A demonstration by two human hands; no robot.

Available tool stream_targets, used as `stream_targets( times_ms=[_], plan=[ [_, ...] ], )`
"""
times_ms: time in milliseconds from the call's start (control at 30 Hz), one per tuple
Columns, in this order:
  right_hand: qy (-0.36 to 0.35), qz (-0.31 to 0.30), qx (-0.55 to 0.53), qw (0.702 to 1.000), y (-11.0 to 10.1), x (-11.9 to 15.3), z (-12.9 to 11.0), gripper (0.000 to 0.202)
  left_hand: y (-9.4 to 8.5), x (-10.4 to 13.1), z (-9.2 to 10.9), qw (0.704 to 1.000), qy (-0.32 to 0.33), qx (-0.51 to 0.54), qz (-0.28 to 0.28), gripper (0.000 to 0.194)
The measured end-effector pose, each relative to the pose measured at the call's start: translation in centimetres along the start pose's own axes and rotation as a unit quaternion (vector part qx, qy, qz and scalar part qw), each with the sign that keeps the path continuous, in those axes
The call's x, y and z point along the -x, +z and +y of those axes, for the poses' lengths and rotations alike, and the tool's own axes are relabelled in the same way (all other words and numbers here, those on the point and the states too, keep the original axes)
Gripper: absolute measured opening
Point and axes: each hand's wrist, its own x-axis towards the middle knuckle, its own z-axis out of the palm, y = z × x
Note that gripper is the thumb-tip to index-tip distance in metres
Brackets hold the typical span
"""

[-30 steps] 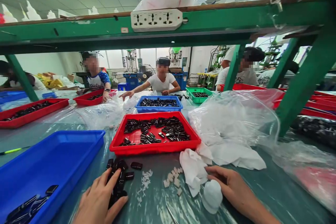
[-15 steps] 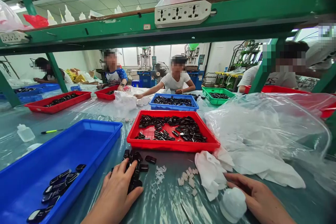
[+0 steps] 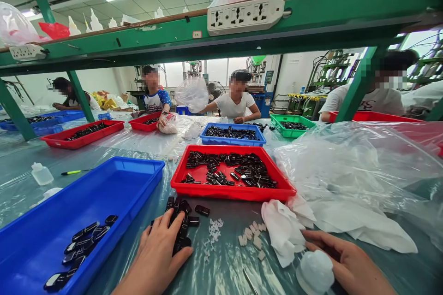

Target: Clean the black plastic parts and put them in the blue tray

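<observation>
My left hand rests with fingers spread on a pile of small black plastic cases on the sheeted table. Beside that pile lie tiny white plastic pieces and several small pale blocks. My right hand lies at the right, fingers loosely stretched and apart, holding nothing that I can see. Its fingertips reach the edge of a crumpled white cloth. Just in front of its thumb stands a rounded whitish plastic container. Metal tweezers, partly cut off, lie at the bottom edge.
A blue tray with several black cases is at left; a red tray full of them lies ahead. Clear plastic bags spread at right. A green shelf beam crosses overhead. Co-workers sit across the table, one holding up a plastic bag.
The co-worker opposite has lifted a clear plastic bag off the table. Another co-worker's hand is now at a bag of pale pieces. My hands stay put; the view shifts slightly.
</observation>
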Motion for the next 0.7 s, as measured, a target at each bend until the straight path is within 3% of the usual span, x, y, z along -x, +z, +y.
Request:
stream_targets(
  times_ms=[700],
  plan=[
    [-0.025, 0.005, 0.020, 0.999, 0.0, 0.3, 0.1, 0.036, 0.9, -0.7, -1.0, 0.999, 0.040, -0.022, 0.020, 0.059]
  ],
)
